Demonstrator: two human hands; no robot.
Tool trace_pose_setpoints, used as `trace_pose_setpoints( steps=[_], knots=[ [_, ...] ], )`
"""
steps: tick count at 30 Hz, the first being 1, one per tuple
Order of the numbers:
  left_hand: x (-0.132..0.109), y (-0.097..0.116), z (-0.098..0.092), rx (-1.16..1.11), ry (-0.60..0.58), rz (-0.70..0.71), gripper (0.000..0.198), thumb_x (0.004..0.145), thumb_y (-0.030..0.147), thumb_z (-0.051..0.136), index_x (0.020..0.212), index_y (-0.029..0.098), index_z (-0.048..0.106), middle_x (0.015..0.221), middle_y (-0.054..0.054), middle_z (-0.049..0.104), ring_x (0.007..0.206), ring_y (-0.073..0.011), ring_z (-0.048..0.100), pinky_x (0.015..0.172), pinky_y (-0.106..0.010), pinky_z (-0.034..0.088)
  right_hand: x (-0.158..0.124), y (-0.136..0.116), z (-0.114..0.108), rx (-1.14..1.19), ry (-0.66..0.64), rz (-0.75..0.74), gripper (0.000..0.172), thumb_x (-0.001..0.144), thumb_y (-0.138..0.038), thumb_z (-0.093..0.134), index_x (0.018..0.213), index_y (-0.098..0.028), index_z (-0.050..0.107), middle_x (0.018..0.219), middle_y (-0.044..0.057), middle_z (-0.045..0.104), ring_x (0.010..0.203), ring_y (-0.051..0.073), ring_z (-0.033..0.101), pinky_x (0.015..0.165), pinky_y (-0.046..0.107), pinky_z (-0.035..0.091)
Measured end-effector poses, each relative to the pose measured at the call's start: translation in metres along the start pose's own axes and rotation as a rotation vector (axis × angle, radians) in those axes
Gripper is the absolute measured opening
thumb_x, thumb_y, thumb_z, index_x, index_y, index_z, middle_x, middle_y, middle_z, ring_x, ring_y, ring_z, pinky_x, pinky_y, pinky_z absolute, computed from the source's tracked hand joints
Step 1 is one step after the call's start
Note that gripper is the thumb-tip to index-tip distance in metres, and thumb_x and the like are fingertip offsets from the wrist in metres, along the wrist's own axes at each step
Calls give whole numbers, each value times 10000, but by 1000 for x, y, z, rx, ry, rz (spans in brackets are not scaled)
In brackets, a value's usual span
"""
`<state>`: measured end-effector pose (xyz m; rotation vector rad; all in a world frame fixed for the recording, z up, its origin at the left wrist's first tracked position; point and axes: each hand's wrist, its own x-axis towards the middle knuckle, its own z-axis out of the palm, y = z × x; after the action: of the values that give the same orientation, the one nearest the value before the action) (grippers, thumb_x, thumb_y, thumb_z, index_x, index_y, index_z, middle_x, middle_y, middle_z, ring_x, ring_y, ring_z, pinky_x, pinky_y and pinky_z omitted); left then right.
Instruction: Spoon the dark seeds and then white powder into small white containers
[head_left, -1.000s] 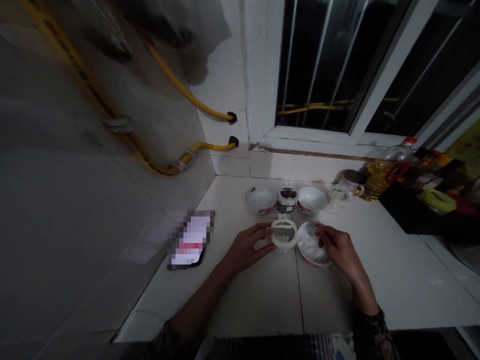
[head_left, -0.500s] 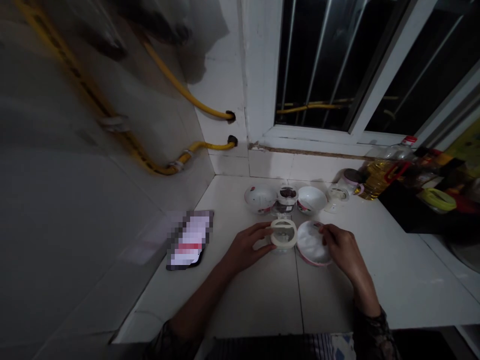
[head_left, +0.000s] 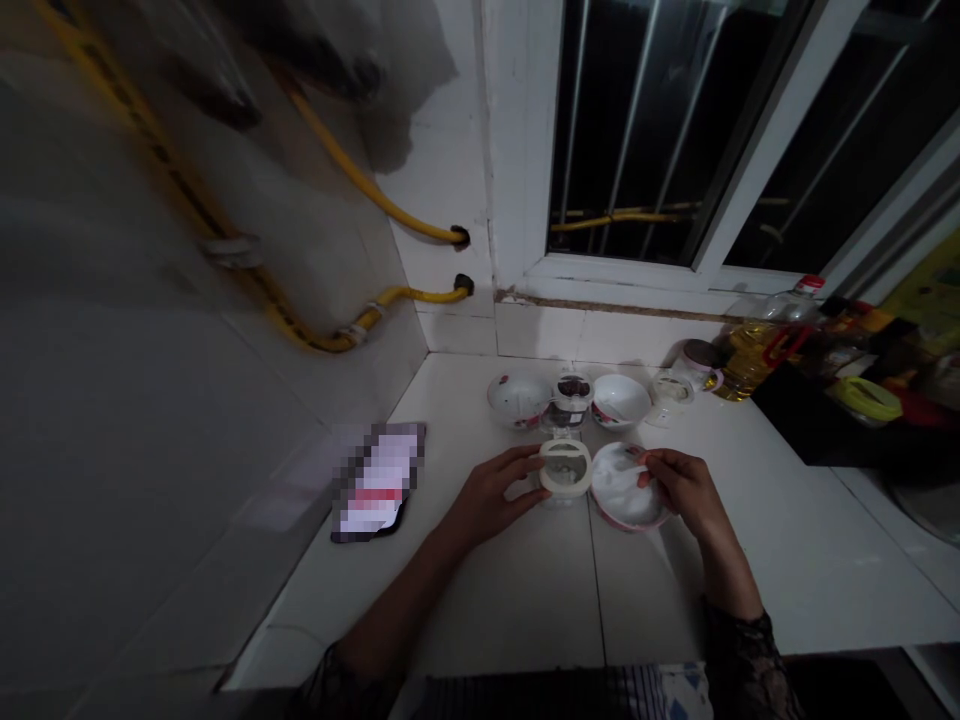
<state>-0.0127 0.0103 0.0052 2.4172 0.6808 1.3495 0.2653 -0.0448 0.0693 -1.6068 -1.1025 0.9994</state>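
My left hand [head_left: 499, 490] grips the left side of a small clear container [head_left: 565, 492] with a cream-coloured rim, thumb in front and fingers behind. A little white matter shows inside it. Just right of it stands a bowl [head_left: 626, 520] with a pinkish outside, filled with white powder or grains [head_left: 619, 485]. Over this bowl's right side, my right hand [head_left: 679, 485] pinches what looks like a small white spoon [head_left: 634, 470]; its tip is hard to make out against the white contents.
Behind stand a white bowl [head_left: 519, 400], a clear jar [head_left: 573, 408] with dark contents, another white bowl [head_left: 621, 398] and a clear container [head_left: 671, 392]. A mug [head_left: 697, 365] and an oil bottle [head_left: 750, 350] are back right. A phone [head_left: 381, 485] lies left.
My right hand has turned slightly, and the small white spoon now shows over the bowl. My left hand stays on the clear container. The view has shifted a little.
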Motion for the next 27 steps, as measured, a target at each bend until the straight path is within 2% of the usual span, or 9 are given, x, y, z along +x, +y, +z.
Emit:
trace_pose_setpoints(
  steps=[9, 16, 19, 21, 22, 24, 26, 27],
  knots=[
    [-2, -2, 1, 3, -9, -5, 264, 948, 362, 632, 1150, 193, 625, 1216, -133, 696, 937, -172, 740, 720, -272, 650, 0, 1, -12, 109, 40, 0, 391, 575, -514, 739, 719, -158, 668, 544, 14, 650, 312, 46, 295, 353, 223, 157],
    [0, 0, 0, -8, -1, 8, 260, 942, 344, 642, 1156, 197, 623, 1203, -134, 699, 937, -178, 739, 704, -279, 653, -3, -5, -9, 116, 130, -110, 434, 638, -585, 722, 746, -168, 672, 569, 16, 639, 328, 59, 299, 335, 240, 192],
    [0, -1, 0, -9, 6, 11, 258, 941, 341, 643, 1153, 197, 625, 1204, -138, 699, 905, -173, 739, 693, -283, 652, -13, -12, 4, 80, 194, -242, 394, 747, -576, 651, 796, -185, 659, 609, 12, 640, 346, 78, 356, 342, 243, 271],
    [0, -1, 1, -9, 6, 7, 260, 939, 342, 645, 1154, 198, 628, 1209, -141, 697, 911, -176, 739, 701, -287, 654, -21, -14, 16, -19, 224, -367, 346, 853, -530, 558, 845, -199, 658, 650, 23, 655, 397, 110, 451, 383, 250, 358],
    [-1, -1, 1, -12, 3, 4, 262, 938, 342, 646, 1157, 200, 629, 1210, -140, 696, 928, -181, 738, 708, -289, 654, -24, -14, 22, -108, 198, -448, 323, 892, -493, 517, 857, -207, 663, 681, 37, 673, 458, 135, 523, 437, 259, 422],
    [-1, -2, 1, -19, -1, -1, 266, 938, 346, 645, 1163, 204, 631, 1214, -137, 695, 952, -185, 737, 719, -288, 654, -28, -13, 32, -313, 64, -638, 288, 926, -409, 473, 863, -222, 682, 740, 64, 706, 608, 179, 633, 573, 287, 512],
    [-2, -2, 2, -15, -4, -11, 266, 940, 354, 643, 1160, 205, 631, 1215, -132, 694, 947, -181, 739, 726, -288, 652, -29, -13, 36, -465, -70, -792, 272, 929, -336, 454, 879, -225, 698, 758, 76, 716, 696, 200, 675, 669, 305, 540],
    [-2, -3, 2, -11, -5, -17, 262, 941, 357, 642, 1154, 205, 632, 1214, -130, 694, 940, -178, 740, 728, -288, 652, -29, -13, 35, -498, -80, -827, 278, 935, -314, 439, 893, -223, 699, 751, 74, 713, 691, 199, 676, 679, 305, 541]
  ],
)
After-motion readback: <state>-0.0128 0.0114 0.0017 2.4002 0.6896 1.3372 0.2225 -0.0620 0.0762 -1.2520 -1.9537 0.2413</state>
